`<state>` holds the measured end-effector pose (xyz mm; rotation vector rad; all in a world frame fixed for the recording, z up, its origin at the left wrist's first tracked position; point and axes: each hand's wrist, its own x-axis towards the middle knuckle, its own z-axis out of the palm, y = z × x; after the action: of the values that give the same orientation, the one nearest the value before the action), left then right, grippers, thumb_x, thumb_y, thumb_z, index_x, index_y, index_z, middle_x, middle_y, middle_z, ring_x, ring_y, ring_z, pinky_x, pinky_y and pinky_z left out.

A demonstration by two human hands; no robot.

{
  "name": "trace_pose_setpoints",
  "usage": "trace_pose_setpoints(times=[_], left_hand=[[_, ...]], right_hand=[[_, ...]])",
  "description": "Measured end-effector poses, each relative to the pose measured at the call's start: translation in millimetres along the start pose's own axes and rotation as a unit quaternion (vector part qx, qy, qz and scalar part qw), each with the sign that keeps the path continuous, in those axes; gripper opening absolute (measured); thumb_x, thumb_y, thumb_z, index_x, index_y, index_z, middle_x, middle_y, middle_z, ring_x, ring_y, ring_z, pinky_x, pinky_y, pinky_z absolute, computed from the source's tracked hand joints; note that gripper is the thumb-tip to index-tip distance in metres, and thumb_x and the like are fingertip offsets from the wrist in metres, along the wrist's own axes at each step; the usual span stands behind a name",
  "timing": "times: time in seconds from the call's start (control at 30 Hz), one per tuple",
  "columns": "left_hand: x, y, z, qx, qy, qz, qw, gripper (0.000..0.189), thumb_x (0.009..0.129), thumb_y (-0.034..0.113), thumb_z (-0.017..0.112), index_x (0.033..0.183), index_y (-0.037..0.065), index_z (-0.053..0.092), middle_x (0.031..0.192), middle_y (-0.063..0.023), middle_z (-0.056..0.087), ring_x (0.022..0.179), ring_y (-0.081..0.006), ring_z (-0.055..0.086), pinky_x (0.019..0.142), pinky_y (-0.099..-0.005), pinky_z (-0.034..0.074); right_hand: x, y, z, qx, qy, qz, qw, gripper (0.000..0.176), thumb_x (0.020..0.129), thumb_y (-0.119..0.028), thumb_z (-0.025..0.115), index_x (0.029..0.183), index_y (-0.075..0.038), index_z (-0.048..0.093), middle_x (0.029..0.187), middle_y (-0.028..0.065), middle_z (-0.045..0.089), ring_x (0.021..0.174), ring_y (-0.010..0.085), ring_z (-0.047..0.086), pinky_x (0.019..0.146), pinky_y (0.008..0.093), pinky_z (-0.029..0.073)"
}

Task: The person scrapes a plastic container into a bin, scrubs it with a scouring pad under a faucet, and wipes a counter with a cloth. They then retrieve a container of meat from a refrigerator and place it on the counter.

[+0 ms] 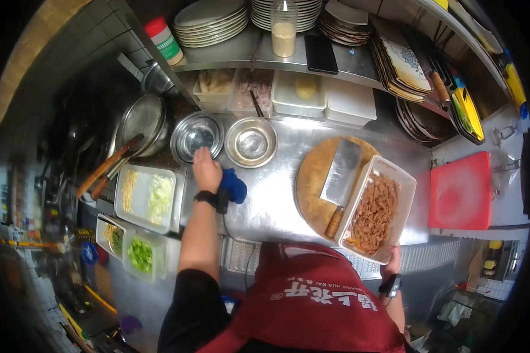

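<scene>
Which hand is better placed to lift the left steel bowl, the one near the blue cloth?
Left. The left hand is at the near rim of the bowl, probably touching it. The right hand is far off at the counter edge, holding the tub of meat.

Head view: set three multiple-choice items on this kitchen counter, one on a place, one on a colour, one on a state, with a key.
1. Where does the cleaver lie?
A. in a steel bowl
B. on the round wooden board
C. on the red cutting board

2. What colour is the cloth beside the left hand?
A. white
B. yellow
C. blue

3. The plastic container at the right hand is:
A. full of brown shredded meat
B. empty
C. lidded

Key: 1 B, its blade rests flat on the board. 2 C, blue shows by the wrist. 3 A, brown strips fill it and it has no lid.
</scene>
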<state>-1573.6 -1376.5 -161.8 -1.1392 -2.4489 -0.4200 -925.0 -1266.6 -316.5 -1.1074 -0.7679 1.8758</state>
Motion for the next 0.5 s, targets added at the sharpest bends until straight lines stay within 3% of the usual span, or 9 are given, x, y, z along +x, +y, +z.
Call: trace_pose_setpoints(times=[0.1, 0.13, 0.17, 0.23, 0.27, 0.3, 0.37, 0.5], left_hand=[[22, -30, 3, 0.086, -0.106, -0.023, 0.99, 0.039, 0.087, 0.015, 0.065, 0.124, 0.002, 0.064, 0.125, -0.0184, 0.065, 0.125, -0.0383, 0.056, 0.099, -0.0517, 0.045], [31, -31, -2, 0.114, -0.21, -0.056, 0.969, 0.033, 0.087, 0.017, 0.066, 0.118, 0.005, 0.067, 0.117, -0.015, 0.068, 0.114, -0.0364, 0.06, 0.093, -0.0504, 0.047], [31, -28, -5, 0.112, -0.213, -0.055, 0.969, 0.033, 0.087, 0.017, 0.066, 0.118, 0.005, 0.067, 0.117, -0.015, 0.068, 0.114, -0.0364, 0.06, 0.093, -0.0504, 0.047], [33, -23, -7, 0.112, -0.125, -0.017, 0.986, 0.029, 0.086, 0.017, 0.066, 0.112, 0.005, 0.069, 0.11, -0.0138, 0.069, 0.106, -0.0361, 0.062, 0.088, -0.0503, 0.047], [32, -13, -9, 0.072, -0.055, 0.009, 0.996, 0.032, 0.082, 0.016, 0.067, 0.112, 0.004, 0.069, 0.113, -0.0151, 0.069, 0.108, -0.0367, 0.062, 0.092, -0.0494, 0.048], [29, -1, -12, 0.072, -0.055, 0.011, 0.996, 0.032, 0.082, 0.016, 0.067, 0.112, 0.004, 0.069, 0.113, -0.0151, 0.069, 0.108, -0.0367, 0.062, 0.092, -0.0494, 0.048], [17, 32, -27, -0.097, -0.095, 0.132, 0.982, 0.038, 0.077, 0.012, 0.066, 0.113, 0.002, 0.068, 0.116, -0.0171, 0.068, 0.113, -0.0368, 0.06, 0.098, -0.0478, 0.048], [-34, 65, -16, -0.049, -0.186, 0.215, 0.958, 0.047, 0.074, 0.007, 0.062, 0.12, 0.0, 0.065, 0.127, -0.0187, 0.064, 0.125, -0.0367, 0.054, 0.103, -0.045, 0.046]], right_hand=[[-2, -6, 11, 0.005, 0.004, 0.01, 1.0, 0.067, 0.086, -0.021, 0.046, 0.15, -0.001, 0.04, 0.141, 0.0148, 0.053, 0.13, 0.0313, 0.05, 0.111, 0.0419, 0.039], [-4, -10, 15, 0.019, 0.004, 0.011, 1.0, 0.067, 0.086, -0.021, 0.046, 0.15, -0.001, 0.04, 0.141, 0.0149, 0.053, 0.13, 0.031, 0.051, 0.111, 0.0414, 0.039], [-6, -15, 19, 0.017, 0.008, 0.011, 1.0, 0.067, 0.086, -0.021, 0.046, 0.15, -0.001, 0.04, 0.141, 0.0149, 0.053, 0.13, 0.031, 0.051, 0.111, 0.0414, 0.039], [-9, -21, 29, 0.005, -0.006, -0.014, 1.0, 0.067, 0.086, -0.021, 0.046, 0.15, -0.001, 0.041, 0.142, 0.0154, 0.053, 0.131, 0.0306, 0.05, 0.111, 0.0411, 0.039], [-9, -21, 30, 0.01, -0.005, -0.007, 1.0, 0.066, 0.086, -0.021, 0.046, 0.149, -0.001, 0.042, 0.143, 0.0152, 0.052, 0.132, 0.0302, 0.05, 0.111, 0.0409, 0.039], [-8, -21, 28, 0.012, -0.003, -0.007, 1.0, 0.066, 0.086, -0.021, 0.046, 0.149, -0.001, 0.042, 0.143, 0.0152, 0.052, 0.132, 0.0302, 0.05, 0.111, 0.0409, 0.039], [-7, -17, 25, 0.021, -0.013, -0.011, 1.0, 0.067, 0.086, -0.021, 0.046, 0.15, -0.001, 0.041, 0.143, 0.015, 0.052, 0.133, 0.0306, 0.049, 0.111, 0.0414, 0.038], [-4, -16, 22, 0.026, -0.014, -0.007, 1.0, 0.068, 0.085, -0.021, 0.047, 0.15, 0.0, 0.04, 0.143, 0.0154, 0.052, 0.133, 0.0309, 0.048, 0.112, 0.0417, 0.038]])
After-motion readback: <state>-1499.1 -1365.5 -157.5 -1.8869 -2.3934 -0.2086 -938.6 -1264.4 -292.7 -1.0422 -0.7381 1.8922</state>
